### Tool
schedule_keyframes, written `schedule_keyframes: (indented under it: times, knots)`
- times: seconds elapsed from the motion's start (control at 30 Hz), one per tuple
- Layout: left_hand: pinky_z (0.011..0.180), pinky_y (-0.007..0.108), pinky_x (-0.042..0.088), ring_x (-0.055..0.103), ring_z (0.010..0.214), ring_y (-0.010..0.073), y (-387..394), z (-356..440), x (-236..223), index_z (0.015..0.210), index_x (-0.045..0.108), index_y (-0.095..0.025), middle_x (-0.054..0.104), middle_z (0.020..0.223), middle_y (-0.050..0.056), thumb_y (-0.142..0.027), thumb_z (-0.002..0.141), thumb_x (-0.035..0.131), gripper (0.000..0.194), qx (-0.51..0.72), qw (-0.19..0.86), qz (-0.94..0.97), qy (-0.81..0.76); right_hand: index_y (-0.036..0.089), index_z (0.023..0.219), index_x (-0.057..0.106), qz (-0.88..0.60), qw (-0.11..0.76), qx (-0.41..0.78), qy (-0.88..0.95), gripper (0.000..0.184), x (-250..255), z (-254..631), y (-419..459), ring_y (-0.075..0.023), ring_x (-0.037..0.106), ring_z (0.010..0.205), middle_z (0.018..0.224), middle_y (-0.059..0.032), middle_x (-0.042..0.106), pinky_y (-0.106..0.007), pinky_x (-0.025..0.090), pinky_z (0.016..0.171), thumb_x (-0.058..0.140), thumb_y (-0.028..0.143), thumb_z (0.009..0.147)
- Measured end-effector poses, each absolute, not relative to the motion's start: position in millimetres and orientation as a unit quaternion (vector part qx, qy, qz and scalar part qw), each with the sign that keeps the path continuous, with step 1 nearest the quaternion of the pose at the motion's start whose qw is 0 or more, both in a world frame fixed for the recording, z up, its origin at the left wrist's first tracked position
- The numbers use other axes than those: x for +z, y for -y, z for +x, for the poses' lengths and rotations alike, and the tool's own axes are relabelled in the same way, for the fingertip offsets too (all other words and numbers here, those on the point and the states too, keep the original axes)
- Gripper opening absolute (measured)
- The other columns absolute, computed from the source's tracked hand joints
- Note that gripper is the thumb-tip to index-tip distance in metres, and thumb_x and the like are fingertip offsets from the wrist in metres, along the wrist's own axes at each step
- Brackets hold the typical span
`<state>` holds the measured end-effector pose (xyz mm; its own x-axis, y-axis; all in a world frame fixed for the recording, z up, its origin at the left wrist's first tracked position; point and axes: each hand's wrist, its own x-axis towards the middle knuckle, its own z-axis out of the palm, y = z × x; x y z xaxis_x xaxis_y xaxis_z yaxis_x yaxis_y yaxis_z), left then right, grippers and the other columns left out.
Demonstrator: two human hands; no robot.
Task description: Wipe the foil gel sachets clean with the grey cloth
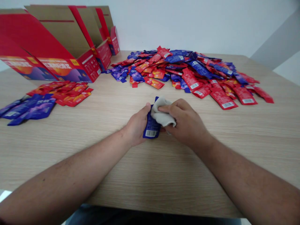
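Note:
My left hand (138, 125) grips a blue foil sachet (151, 128) with a barcode near its lower end, holding it just above the wooden table. My right hand (182, 122) presses a crumpled grey cloth (162, 113) against the upper part of that sachet. The cloth hides the sachet's top, and my fingers cover part of its side.
A large heap of red and blue sachets (185, 70) lies at the table's far side. Smaller rows of red sachets (67, 92) and blue sachets (30, 109) lie at the left. Several open red cardboard display boxes (61, 59) stand at the far left.

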<state>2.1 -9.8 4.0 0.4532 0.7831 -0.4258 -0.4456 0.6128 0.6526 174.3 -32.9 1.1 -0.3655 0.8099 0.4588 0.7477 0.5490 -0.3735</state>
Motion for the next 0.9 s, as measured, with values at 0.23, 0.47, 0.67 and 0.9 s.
schedule_keyframes:
  times: [0.23, 0.47, 0.67, 0.9]
  knots:
    - [0.072, 0.033, 0.058, 0.072, 0.071, 0.0211, 10.2, 3.7, 6.0, 0.106, 0.074, -0.011, 0.077, 0.083, 0.011, -0.043, 0.112, 0.031, 0.054, 0.381, 0.811, 0.228, -0.381, 0.021, 0.128, 0.073, -0.438, 0.29, 0.073, 0.847, 0.045, 0.6, 175.7, 31.8, -0.027, 0.065, 0.101, 0.112, -0.0108, 0.067, -0.04, 0.057, 0.086, 0.073, 0.02, 0.083]
    - [0.068, 0.033, 0.057, 0.067, 0.063, 0.0195, 10.7, -0.7, 2.2, 0.098, 0.073, -0.014, 0.073, 0.077, 0.01, -0.047, 0.111, 0.035, 0.053, 0.368, 0.809, 0.261, -0.378, 0.021, 0.127, 0.073, -0.468, 0.327, 0.04, 0.82, 0.044, 2.6, 187.3, 21.5, -0.0284, 0.063, 0.101, 0.109, -0.011, 0.069, -0.042, 0.057, 0.089, 0.073, 0.021, 0.084]
    - [0.073, 0.035, 0.058, 0.07, 0.068, 0.0206, 11.7, -1.7, 3.7, 0.093, 0.073, -0.011, 0.074, 0.081, 0.013, -0.05, 0.11, 0.034, 0.057, 0.347, 0.814, 0.263, -0.385, 0.021, 0.126, 0.073, -0.492, 0.357, 0.01, 0.794, 0.04, 6.5, 188.8, 20.2, -0.0299, 0.064, 0.103, 0.106, -0.0106, 0.072, -0.045, 0.055, 0.093, 0.069, 0.018, 0.086]
    - [0.072, 0.035, 0.059, 0.07, 0.067, 0.021, 11.0, -3.1, 4.1, 0.095, 0.074, -0.011, 0.075, 0.08, 0.014, -0.049, 0.11, 0.034, 0.057, 0.342, 0.814, 0.258, -0.393, 0.02, 0.127, 0.073, -0.493, 0.355, 0.025, 0.794, 0.041, 4.2, 190.2, 17.2, -0.0285, 0.064, 0.103, 0.108, -0.0113, 0.071, -0.043, 0.056, 0.091, 0.07, 0.018, 0.086]
